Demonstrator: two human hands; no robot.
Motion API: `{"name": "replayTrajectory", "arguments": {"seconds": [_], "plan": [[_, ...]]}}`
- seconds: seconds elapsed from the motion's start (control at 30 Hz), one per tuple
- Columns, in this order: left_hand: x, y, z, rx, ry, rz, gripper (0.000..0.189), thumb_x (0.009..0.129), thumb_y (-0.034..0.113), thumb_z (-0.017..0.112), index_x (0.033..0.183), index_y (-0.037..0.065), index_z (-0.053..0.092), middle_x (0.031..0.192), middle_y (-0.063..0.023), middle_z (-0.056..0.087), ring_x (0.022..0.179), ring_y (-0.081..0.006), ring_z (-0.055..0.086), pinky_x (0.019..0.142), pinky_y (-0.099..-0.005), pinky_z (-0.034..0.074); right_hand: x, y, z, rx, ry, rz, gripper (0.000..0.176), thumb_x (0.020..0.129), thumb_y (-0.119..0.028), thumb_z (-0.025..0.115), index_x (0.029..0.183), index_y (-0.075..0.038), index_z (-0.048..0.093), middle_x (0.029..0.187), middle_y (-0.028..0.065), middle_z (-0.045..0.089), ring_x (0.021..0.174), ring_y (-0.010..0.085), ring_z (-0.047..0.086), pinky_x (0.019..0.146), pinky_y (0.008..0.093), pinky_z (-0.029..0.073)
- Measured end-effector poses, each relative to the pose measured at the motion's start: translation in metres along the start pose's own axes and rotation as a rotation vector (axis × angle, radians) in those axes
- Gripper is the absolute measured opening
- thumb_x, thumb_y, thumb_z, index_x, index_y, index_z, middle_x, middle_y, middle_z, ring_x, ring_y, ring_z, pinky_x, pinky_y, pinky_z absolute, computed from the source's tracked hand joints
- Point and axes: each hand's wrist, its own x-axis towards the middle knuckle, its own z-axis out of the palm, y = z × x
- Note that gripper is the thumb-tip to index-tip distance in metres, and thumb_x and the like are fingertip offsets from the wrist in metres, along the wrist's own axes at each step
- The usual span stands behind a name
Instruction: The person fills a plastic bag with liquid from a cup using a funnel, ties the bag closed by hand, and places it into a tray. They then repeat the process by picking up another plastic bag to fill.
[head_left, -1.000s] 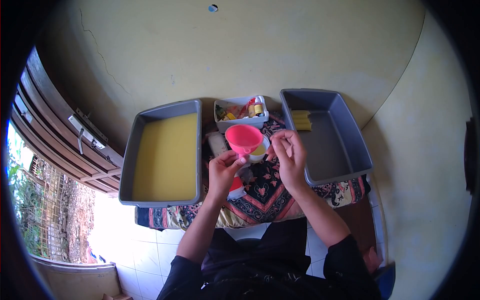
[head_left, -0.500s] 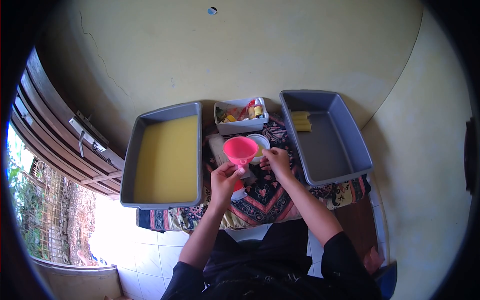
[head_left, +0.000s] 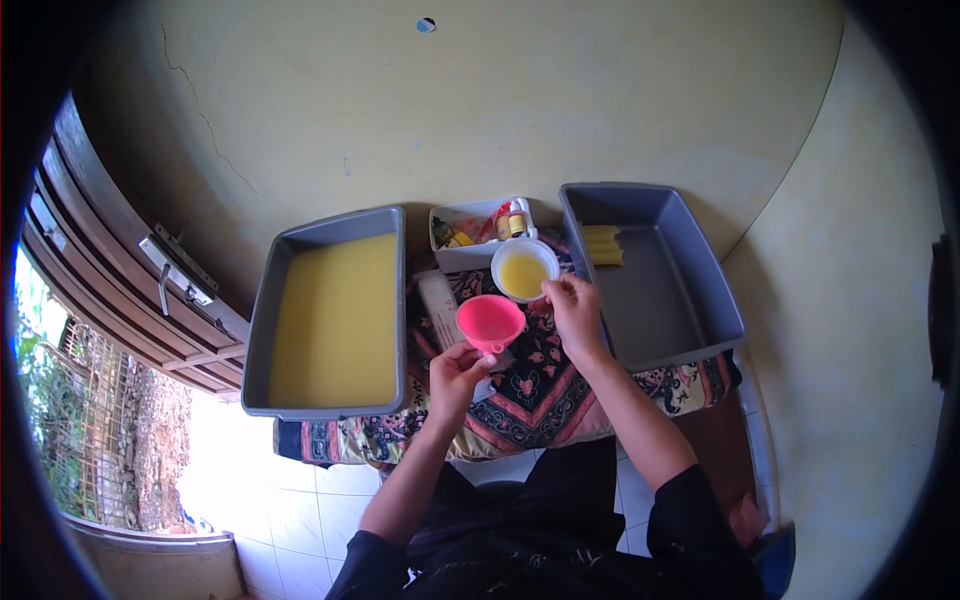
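Note:
My left hand [head_left: 456, 380] pinches the lower part of a pink funnel [head_left: 490, 318], whose wide mouth faces up. Just behind and to the right of the funnel is a white cup [head_left: 497, 262] with yellow liquid [head_left: 523, 275] inside. My right hand [head_left: 577, 312] grips this cup by its right side, with the thumb and fingers at the rim. Cup and funnel are apart. The funnel's spout is mostly hidden by my left fingers.
A grey tray [head_left: 399, 330] of yellow liquid stands left. Another grey tray [head_left: 660, 300] at right holds several yellow tubes [head_left: 602, 245]. Between them, a white box [head_left: 470, 260] with small bottles sits on a patterned cloth [head_left: 530, 415], near a pale packet [head_left: 438, 300].
The cup is now raised in my right hand and has come nearer the camera. My left hand has moved the funnel slightly toward me and to the right.

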Motion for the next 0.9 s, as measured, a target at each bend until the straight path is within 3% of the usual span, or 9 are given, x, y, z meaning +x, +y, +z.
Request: {"name": "replayTrajectory", "arguments": {"seconds": [0.2,0.27,0.3,0.37,0.5,0.67,0.9], "plan": [[0.000,0.005,0.012,0.029,-0.050,0.003,0.022,0.085,0.002,0.068,0.105,-0.003,0.064,0.097,-0.0067,0.070,0.087,-0.0087,0.063,0.073,-0.0214,0.048,-0.005,-0.031,0.001,-0.005,-0.029,-0.122,0.021,0.091,-0.007,0.057,0.071,0.001,0.057,0.062,0.0059,0.061,0.056,0.0103,0.061,0.054,0.0241,0.050],[0.001,0.005,0.015,0.058,-0.069,-0.017,0.026,0.084,0.000,0.067,0.108,-0.006,0.062,0.102,-0.0123,0.069,0.094,-0.0149,0.065,0.088,-0.0282,0.049,-0.006,-0.037,0.002,-0.023,-0.059,-0.248,0.021,0.092,-0.006,0.057,0.071,0.000,0.056,0.061,0.0033,0.060,0.055,0.0070,0.057,0.053,0.0228,0.046],[0.002,0.004,0.016,0.058,-0.070,-0.016,0.026,0.084,0.000,0.067,0.108,-0.006,0.062,0.102,-0.0123,0.069,0.094,-0.0149,0.065,0.088,-0.0282,0.049,-0.008,-0.041,0.002,-0.023,-0.059,-0.249,0.021,0.092,-0.006,0.057,0.071,0.000,0.056,0.061,0.0033,0.060,0.055,0.0070,0.057,0.053,0.0228,0.046],[0.004,0.003,0.018,0.065,-0.079,0.015,0.026,0.083,0.007,0.072,0.107,-0.002,0.064,0.096,-0.0040,0.071,0.082,-0.0061,0.063,0.062,-0.0187,0.044,-0.012,-0.050,0.002,-0.136,-0.067,-0.354,0.023,0.092,-0.006,0.058,0.070,0.000,0.054,0.060,0.0015,0.059,0.056,0.0048,0.055,0.053,0.0213,0.044],[0.005,0.012,0.024,0.072,-0.076,0.031,0.027,0.083,0.007,0.072,0.107,-0.002,0.065,0.095,-0.0045,0.071,0.082,-0.0067,0.063,0.062,-0.0186,0.045,-0.015,-0.060,0.003,-0.157,-0.046,-0.394,0.025,0.092,-0.006,0.058,0.068,0.000,0.052,0.059,0.0002,0.057,0.055,0.0027,0.052,0.051,0.0202,0.040],[0.005,0.025,0.032,0.018,-0.096,0.051,0.025,0.083,0.004,0.070,0.107,-0.003,0.064,0.096,-0.0058,0.070,0.088,-0.0086,0.063,0.076,-0.0218,0.049,-0.014,-0.066,0.003,-0.216,-0.032,-0.485,0.028,0.091,-0.006,0.060,0.066,-0.001,0.048,0.055,-0.0029,0.048,0.053,0.0006,0.040,0.047,0.0209,0.032],[0.007,0.027,0.033,0.057,-0.089,0.063,0.026,0.083,0.003,0.070,0.108,-0.004,0.063,0.097,-0.0060,0.069,0.088,-0.0086,0.062,0.079,-0.0232,0.049,-0.012,-0.075,0.005,-0.252,-0.025,-0.542,0.030,0.090,-0.006,0.061,0.065,-0.001,0.045,0.057,-0.0036,0.046,0.055,0.0002,0.039,0.048,0.0209,0.031]]}}
